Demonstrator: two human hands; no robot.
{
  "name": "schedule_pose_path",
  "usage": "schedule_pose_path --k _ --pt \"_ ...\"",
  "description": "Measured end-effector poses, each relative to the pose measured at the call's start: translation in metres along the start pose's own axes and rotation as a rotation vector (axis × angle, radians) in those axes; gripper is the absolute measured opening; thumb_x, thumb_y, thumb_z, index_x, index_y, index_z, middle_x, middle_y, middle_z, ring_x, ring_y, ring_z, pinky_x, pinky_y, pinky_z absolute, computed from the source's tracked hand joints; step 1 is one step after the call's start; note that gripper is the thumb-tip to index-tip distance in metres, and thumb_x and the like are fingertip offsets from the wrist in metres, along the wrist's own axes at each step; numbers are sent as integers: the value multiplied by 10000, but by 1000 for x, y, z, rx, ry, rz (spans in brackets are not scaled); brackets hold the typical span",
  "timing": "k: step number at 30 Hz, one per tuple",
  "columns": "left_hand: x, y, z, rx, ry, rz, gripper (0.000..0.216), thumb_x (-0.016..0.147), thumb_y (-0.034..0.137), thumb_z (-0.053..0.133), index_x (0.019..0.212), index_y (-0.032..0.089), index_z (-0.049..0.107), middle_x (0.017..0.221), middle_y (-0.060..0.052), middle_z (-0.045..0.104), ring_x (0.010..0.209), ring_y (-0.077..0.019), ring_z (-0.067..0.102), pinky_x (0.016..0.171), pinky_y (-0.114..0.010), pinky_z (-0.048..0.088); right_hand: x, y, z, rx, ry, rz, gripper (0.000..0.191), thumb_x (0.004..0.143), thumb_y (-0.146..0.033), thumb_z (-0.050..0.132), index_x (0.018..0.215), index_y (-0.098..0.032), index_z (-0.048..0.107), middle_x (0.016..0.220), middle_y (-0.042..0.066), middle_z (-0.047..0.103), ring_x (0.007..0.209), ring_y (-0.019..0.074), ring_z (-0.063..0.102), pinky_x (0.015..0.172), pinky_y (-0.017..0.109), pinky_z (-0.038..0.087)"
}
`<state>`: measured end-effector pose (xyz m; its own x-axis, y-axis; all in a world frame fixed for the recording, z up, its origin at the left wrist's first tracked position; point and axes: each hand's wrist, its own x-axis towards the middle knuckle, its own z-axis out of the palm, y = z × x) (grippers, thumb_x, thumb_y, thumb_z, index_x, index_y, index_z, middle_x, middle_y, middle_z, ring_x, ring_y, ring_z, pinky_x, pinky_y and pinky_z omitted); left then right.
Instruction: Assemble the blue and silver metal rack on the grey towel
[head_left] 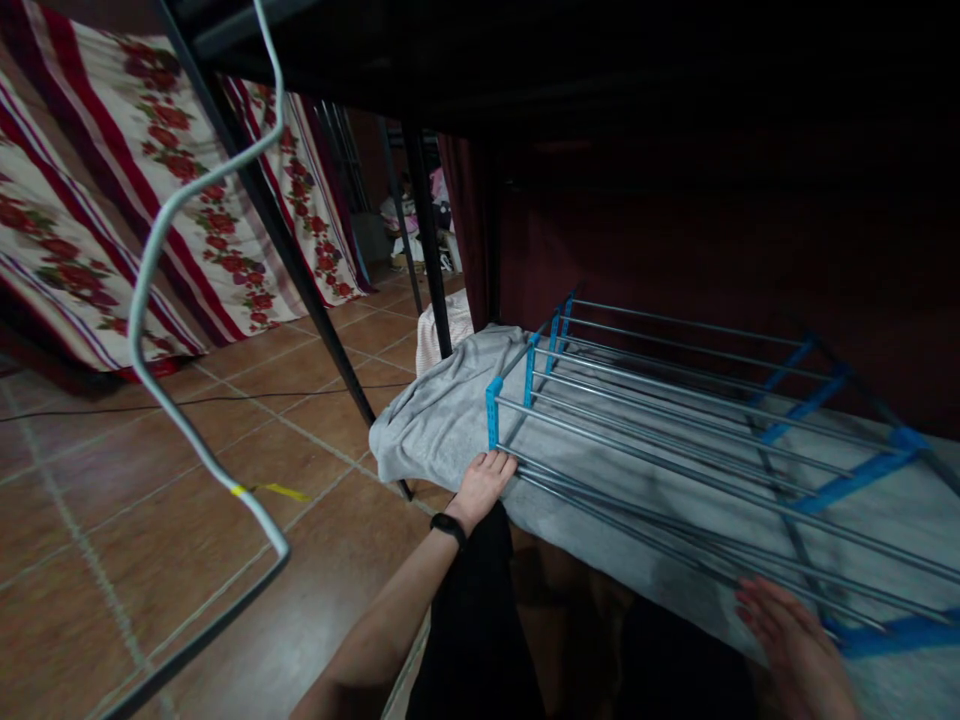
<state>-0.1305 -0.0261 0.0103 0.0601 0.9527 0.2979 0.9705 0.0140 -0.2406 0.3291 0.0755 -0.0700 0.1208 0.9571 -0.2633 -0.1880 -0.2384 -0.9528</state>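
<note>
A metal rack (637, 435) of thin grey rods and blue plastic connectors (493, 412) lies on a grey blanket (435, 420) on the lower bunk. My left hand (486, 485), with a dark band on the wrist, has its fingers curled over the rack's near left corner, just under a blue connector. At the lower right, my right hand (795, 645) is slightly blurred. Its fingers are stretched out beside the near rods and a blue end piece (900, 635); whether they touch cannot be made out.
A bent pale metal tube (150, 260) with a yellow strip (281, 491) crosses the left side close by. Dark bunk posts (296, 245) and the upper bunk (637, 80) frame the bed. A cable (202, 402) crosses the tiled floor (315, 560) before a floral curtain (217, 240).
</note>
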Motion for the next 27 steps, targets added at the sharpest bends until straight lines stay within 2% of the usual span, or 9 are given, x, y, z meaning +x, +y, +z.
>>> schedule_pose_path --k 2,5,8,11,15,18,22,27 --pt "0 0 -2 -15 -45 15 267 941 110 391 1157 166 537 1050 -75 640 980 -198 588 826 -327 448 16 -14 -17 139 26 121 262 643 -278 717 883 -201 646 1009 52 666 915 167 659 730 237 582" --pt "1 0 -5 -47 -117 34 256 943 109 384 1129 180 544 1055 -72 638 978 -192 589 825 -323 451 30 -32 -23 303 36 228 143 736 -222 613 874 -205 643 1050 69 651 964 173 660 760 276 600" --pt "2 0 -7 -76 -174 47 257 944 102 369 1111 178 548 1050 -71 639 986 -194 592 837 -323 455 33 -36 -15 370 81 249 108 810 -175 543 865 -205 631 1024 61 642 935 135 661 791 246 586" --pt "4 0 -7 -105 -231 49 262 943 90 354 1092 173 553 1037 -74 640 987 -200 599 836 -328 464 30 -30 -8 365 87 237 103 871 -217 519 861 -203 620 995 58 634 918 124 659 818 232 573" --pt "8 -2 -4 -152 -307 37 260 945 94 348 1075 171 559 1027 -80 645 1004 -202 610 840 -324 473 23 -28 -4 405 39 230 70 868 -214 555 888 -203 622 1027 49 631 955 127 654 872 264 564" --pt "12 -1 -1 -181 -347 1 271 938 84 361 1114 171 548 1047 -84 651 1027 -193 616 855 -313 475 20 -34 -5 427 32 272 88 862 -190 556 911 -184 630 1058 65 633 969 146 656 852 286 579" --pt "13 1 1 -182 -360 -36 288 929 72 351 1102 164 563 1035 -93 659 1002 -199 631 850 -326 484 23 -42 -12 461 59 329 111 856 -136 526 887 -182 623 1036 67 642 966 160 665 834 311 593" --pt "8 -3 6 -199 -279 -76 344 910 62 348 1162 151 565 1105 -118 656 1057 -206 613 900 -341 479 29 -47 -26 459 139 230 151 844 -72 501 859 -185 599 921 29 648 860 111 671 787 253 595"
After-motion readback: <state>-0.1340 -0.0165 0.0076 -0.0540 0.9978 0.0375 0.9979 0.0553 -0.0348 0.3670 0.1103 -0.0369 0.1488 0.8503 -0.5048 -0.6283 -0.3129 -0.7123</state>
